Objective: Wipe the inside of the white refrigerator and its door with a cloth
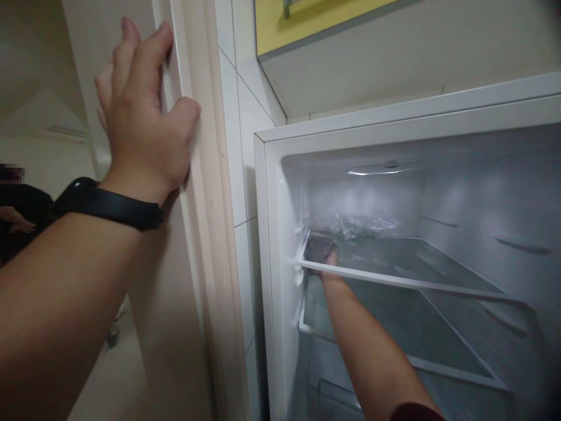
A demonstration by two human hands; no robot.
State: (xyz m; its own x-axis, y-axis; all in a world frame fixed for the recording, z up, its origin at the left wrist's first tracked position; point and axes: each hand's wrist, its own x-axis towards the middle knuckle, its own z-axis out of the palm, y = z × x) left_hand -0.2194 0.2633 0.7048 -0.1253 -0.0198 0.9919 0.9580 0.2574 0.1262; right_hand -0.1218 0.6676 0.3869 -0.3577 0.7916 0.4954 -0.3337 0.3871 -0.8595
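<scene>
My left hand [142,111], with a black watch [107,204] on the wrist, is braced high on the edge of a pale upright door or frame [193,234]. Its fingers are spread and hold nothing. Reaching into the open fridge [272,263], my right hand [332,258] is closed on a grey cloth [318,248]. Both hand and cloth are just under the upper glass shelf [377,257], at its left front corner, and show partly through the glass. The cloth hides most of the fingers.
Crumpled clear plastic [359,225] lies at the back of the upper shelf. A lower glass shelf [372,310] and a clear drawer [335,394] sit beneath. A yellow cupboard [315,20] hangs above the fridge. Another person [26,204] in dark clothing is at the far left.
</scene>
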